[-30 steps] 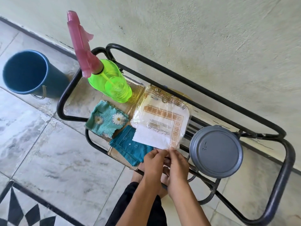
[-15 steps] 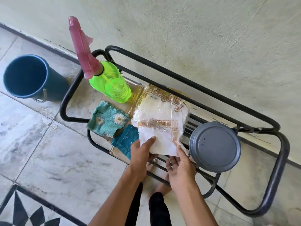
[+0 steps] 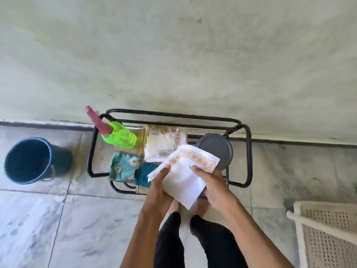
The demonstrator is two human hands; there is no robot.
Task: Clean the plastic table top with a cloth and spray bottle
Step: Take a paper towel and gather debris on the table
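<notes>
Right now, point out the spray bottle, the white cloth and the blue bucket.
spray bottle (image 3: 123,139), head view, on its green body.
white cloth (image 3: 183,176), head view, on the plain white middle held between both hands.
blue bucket (image 3: 59,161), head view, on its outer wall.
</notes>
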